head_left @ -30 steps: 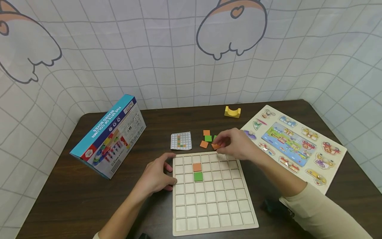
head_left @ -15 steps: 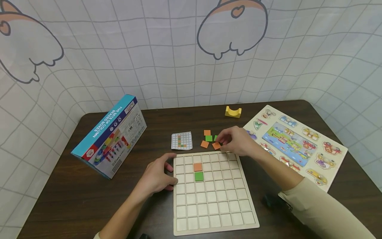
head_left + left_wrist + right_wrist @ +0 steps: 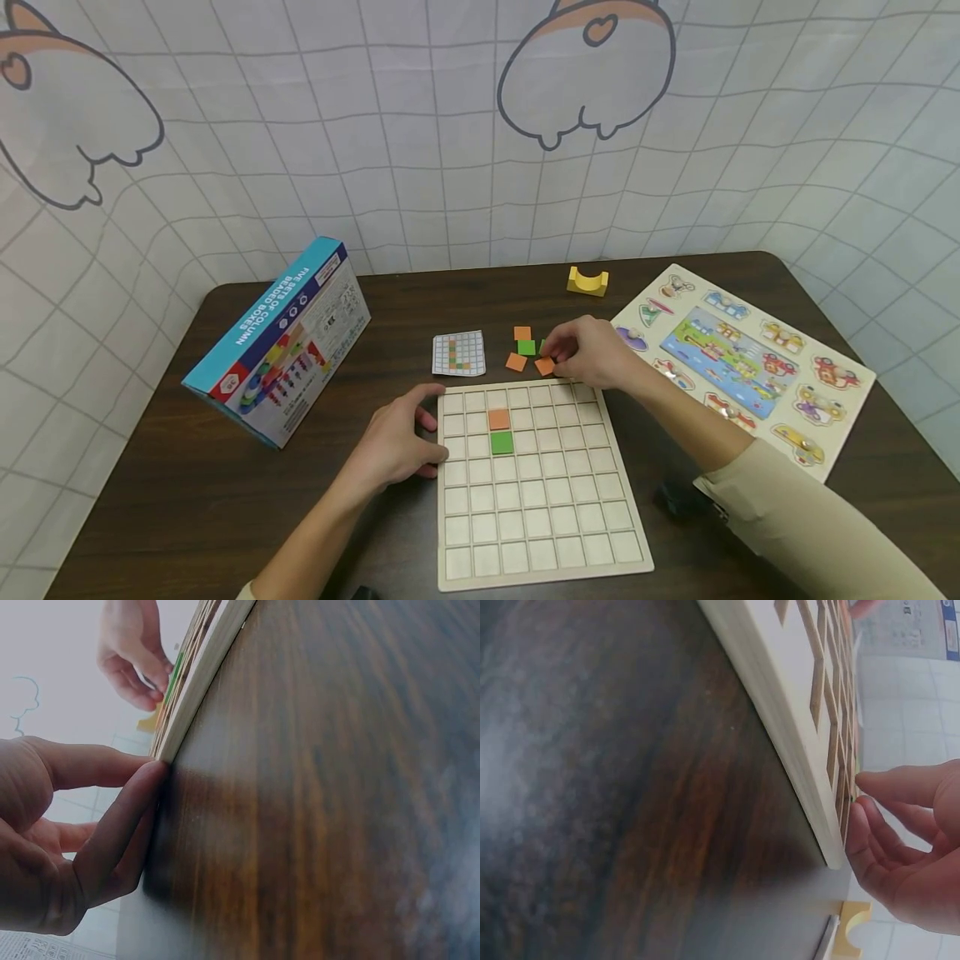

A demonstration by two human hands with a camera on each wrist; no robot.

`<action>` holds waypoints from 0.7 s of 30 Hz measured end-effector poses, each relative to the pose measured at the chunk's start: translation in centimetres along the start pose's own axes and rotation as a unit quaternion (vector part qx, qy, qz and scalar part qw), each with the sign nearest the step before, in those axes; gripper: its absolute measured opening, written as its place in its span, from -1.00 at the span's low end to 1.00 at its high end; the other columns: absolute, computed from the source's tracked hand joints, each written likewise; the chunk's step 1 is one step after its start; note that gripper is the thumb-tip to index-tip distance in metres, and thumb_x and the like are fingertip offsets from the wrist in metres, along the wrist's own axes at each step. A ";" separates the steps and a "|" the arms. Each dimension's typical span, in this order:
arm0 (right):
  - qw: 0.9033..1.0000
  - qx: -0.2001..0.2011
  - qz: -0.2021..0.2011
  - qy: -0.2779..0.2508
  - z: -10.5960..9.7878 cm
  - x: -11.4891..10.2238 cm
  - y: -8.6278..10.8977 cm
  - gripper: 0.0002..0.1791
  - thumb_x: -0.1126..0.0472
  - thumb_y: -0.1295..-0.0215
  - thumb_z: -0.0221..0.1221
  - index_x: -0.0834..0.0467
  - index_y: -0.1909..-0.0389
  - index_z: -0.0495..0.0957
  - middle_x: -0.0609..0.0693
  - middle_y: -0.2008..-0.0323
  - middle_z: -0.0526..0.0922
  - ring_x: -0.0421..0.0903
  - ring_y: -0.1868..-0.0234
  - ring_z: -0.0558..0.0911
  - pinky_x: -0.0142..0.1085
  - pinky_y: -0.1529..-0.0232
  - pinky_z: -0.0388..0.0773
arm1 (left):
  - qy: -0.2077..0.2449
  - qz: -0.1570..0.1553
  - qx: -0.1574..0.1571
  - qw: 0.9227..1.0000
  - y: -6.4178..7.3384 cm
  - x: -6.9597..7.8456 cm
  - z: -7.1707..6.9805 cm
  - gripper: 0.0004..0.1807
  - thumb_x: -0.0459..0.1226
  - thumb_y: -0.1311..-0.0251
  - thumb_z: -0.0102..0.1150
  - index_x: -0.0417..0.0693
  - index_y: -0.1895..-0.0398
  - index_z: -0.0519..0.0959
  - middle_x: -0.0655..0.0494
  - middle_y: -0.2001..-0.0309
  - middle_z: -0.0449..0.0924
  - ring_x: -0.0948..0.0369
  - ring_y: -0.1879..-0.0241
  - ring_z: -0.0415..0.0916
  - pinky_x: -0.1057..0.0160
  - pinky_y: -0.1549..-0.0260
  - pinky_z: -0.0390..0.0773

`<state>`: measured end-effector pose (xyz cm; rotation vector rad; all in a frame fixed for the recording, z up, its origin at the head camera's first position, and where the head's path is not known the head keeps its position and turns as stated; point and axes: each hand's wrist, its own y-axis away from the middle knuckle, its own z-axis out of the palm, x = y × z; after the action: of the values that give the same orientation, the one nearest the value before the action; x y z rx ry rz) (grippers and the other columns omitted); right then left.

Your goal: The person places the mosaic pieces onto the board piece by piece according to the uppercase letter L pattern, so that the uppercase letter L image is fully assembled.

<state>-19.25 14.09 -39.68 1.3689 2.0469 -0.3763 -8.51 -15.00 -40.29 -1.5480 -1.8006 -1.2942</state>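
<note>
A pale wooden grid board (image 3: 540, 517) lies on the dark table. In its cells sit one orange tile (image 3: 498, 419) and, directly below it, one green tile (image 3: 502, 442). My left hand (image 3: 401, 442) rests its thumb and fingertips against the board's left edge, near the upper corner; the left wrist view shows these fingertips at the rim. Beyond the board's far edge, my right hand (image 3: 592, 354) is bent over loose tiles. Its fingertips are right at an orange tile (image 3: 544, 367) and partly hide a green tile (image 3: 542, 343). A gap shows between its thumb and index finger (image 3: 889, 784).
More loose tiles lie left of the right hand, including a green tile (image 3: 527, 347). Beside them is a pattern card (image 3: 458, 354). A yellow arch block (image 3: 587, 283) stands behind, a picture puzzle board (image 3: 787, 417) lies right, and a blue-topped box (image 3: 292, 342) stands left.
My right hand has drawn back slightly, uncovering more of the orange tile by its fingertips. The left hand stays at the board's edge, and the tiles on the board are unchanged.
</note>
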 end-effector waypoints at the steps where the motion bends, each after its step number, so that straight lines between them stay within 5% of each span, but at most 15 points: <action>1: 1.000 0.000 0.000 0.001 0.0 0.0 -0.1 -0.77 0.41 -0.16 0.36 0.17 0.16 0.77 0.00 0.33 0.73 -0.13 0.29 0.62 -0.34 0.24 0.60 | 0.000 0.000 0.000 1.000 0.0 0.0 0.0 -0.04 -0.61 0.11 0.48 0.06 -0.45 0.43 -0.11 0.11 0.50 0.12 0.52 0.62 0.18 0.59 0.79; 21: 1.000 -0.010 -0.024 0.013 0.6 0.0 -0.7 -0.73 0.45 -0.13 0.33 0.18 0.15 0.80 0.08 0.15 0.74 -0.08 0.23 0.62 -0.31 0.22 0.64 | -0.005 0.001 -0.004 1.000 0.0 0.0 -0.1 -0.05 -0.61 0.09 0.48 0.05 -0.46 0.42 -0.10 0.12 0.49 0.13 0.53 0.61 0.18 0.60 0.79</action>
<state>-19.65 13.50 -40.16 1.3213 2.1016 -0.3590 -8.55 -15.02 -40.24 -1.5617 -1.8018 -1.2966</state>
